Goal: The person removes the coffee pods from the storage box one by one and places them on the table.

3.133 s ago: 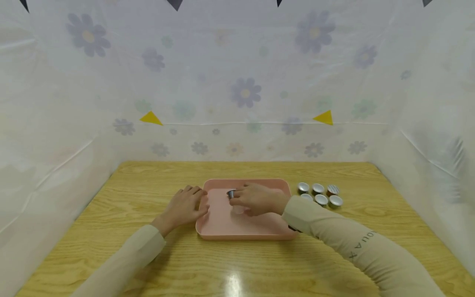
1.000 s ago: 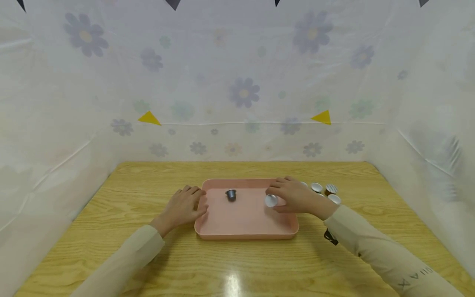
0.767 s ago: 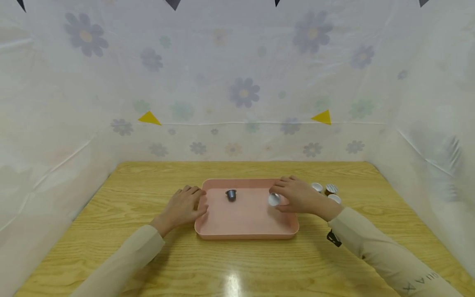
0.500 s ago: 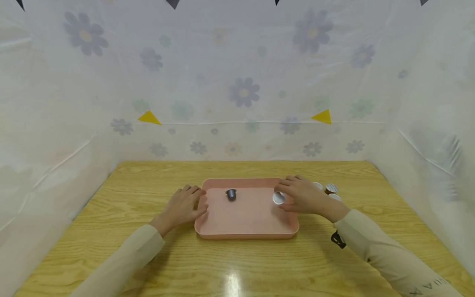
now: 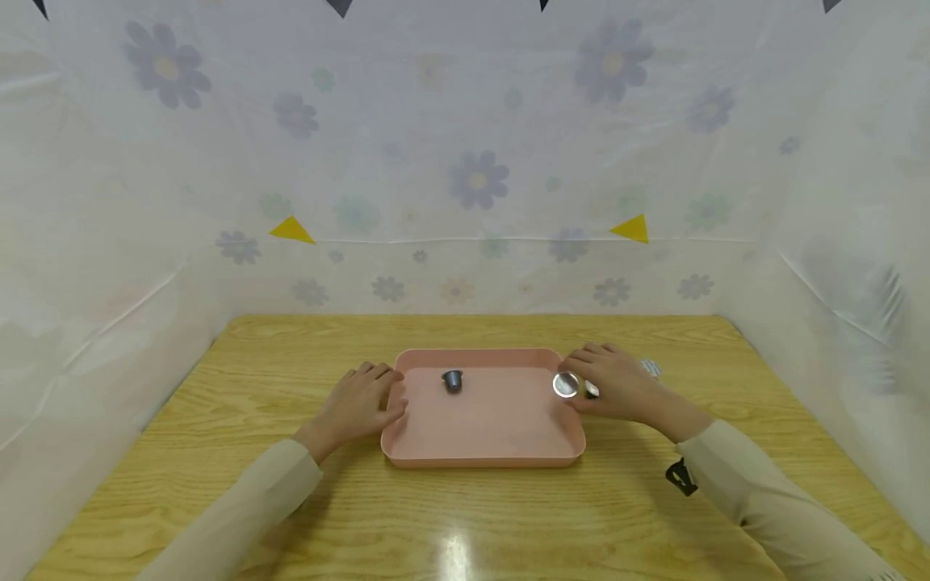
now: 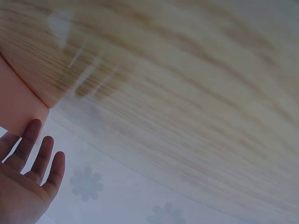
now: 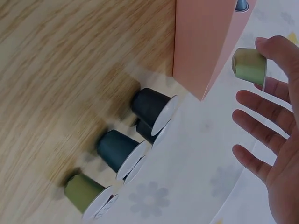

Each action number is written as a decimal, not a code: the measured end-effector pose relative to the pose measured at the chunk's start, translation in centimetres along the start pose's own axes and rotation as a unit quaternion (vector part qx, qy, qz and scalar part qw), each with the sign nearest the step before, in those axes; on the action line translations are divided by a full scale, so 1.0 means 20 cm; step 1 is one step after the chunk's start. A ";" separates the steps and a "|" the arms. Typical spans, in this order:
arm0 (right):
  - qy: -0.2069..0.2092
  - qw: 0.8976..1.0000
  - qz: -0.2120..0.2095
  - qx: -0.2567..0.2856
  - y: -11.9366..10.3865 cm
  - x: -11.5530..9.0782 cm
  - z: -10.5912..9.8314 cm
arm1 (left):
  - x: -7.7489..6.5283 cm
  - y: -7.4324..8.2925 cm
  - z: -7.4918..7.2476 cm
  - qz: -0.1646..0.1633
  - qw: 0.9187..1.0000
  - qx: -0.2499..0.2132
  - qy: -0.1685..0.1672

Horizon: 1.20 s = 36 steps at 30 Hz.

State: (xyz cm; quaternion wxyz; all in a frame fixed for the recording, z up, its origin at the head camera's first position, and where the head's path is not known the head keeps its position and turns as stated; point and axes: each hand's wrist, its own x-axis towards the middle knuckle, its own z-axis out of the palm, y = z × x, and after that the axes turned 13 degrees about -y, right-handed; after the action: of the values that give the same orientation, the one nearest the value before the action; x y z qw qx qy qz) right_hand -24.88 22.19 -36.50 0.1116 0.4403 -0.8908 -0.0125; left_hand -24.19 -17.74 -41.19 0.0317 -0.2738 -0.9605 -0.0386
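My right hand pinches a green coffee capsule between thumb and index finger, its other fingers spread. In the head view the capsule's silvery lid faces me, over the right rim of the pink tray. A dark coffee capsule lies inside the tray, near its back left. My left hand rests at the tray's left rim, fingers loosely bent and holding nothing; in the left wrist view its fingers are by the tray's corner.
Several coffee capsules stand on the wooden table right of the tray, mostly hidden behind my right hand in the head view. The right wrist view shows a black capsule, a dark teal capsule and an olive-green capsule. Flowered sheeting encloses the table.
From inside the tray, my right hand has moved right to the right rim, carrying the pinched capsule. The dark capsule has stayed in the tray. My left hand has hardly moved.
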 end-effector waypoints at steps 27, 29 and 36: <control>0.008 0.999 0.046 -0.014 0.06 -0.22 0.05 | 0.00 0.00 0.00 -0.005 1.000 -0.009 -0.003; 0.004 0.999 0.049 -0.017 0.06 -0.22 0.06 | 0.00 0.00 0.01 -0.004 1.000 -0.006 -0.001; -0.002 0.999 0.050 -0.014 0.05 -0.25 0.09 | 0.00 0.00 0.00 -0.004 1.000 -0.008 0.001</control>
State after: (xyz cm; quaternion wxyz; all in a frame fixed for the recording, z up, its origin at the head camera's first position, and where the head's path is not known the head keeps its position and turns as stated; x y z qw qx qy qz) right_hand -23.11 26.52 -38.99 0.1163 0.3935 -0.9117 -0.0202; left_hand -24.10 -17.77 -41.24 0.0300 -0.2698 -0.9613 -0.0464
